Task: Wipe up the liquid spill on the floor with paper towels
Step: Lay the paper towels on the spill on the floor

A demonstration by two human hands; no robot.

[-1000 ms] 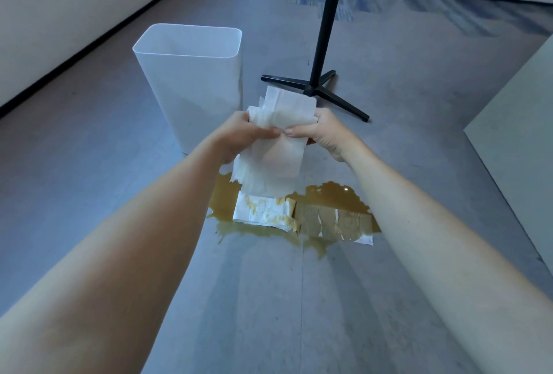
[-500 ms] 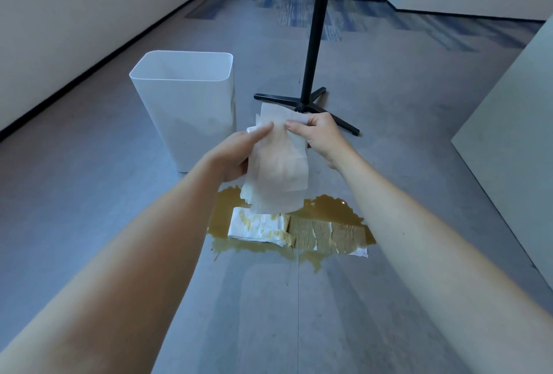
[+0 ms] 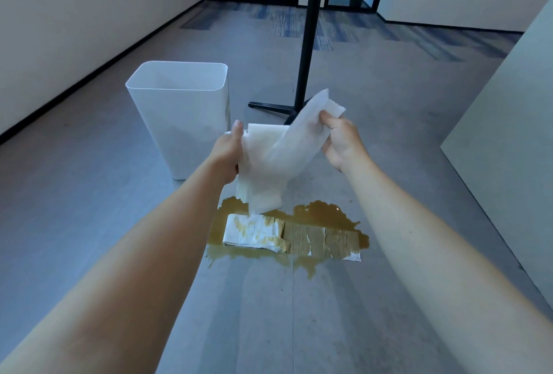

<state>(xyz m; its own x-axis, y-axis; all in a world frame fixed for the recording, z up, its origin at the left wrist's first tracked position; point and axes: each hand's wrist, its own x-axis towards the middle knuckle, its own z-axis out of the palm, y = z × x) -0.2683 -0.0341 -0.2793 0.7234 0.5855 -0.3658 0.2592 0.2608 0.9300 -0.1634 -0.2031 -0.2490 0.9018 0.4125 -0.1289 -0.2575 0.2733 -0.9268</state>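
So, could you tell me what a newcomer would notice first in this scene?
Probably the brown spill on the grey floor, with soaked paper towels lying flat in it. Just above it, the left hand and right hand hold clean paper towels; a white bin stands to the left.

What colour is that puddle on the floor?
The puddle is brownish yellow, like tea; it shows clearly in the head view.
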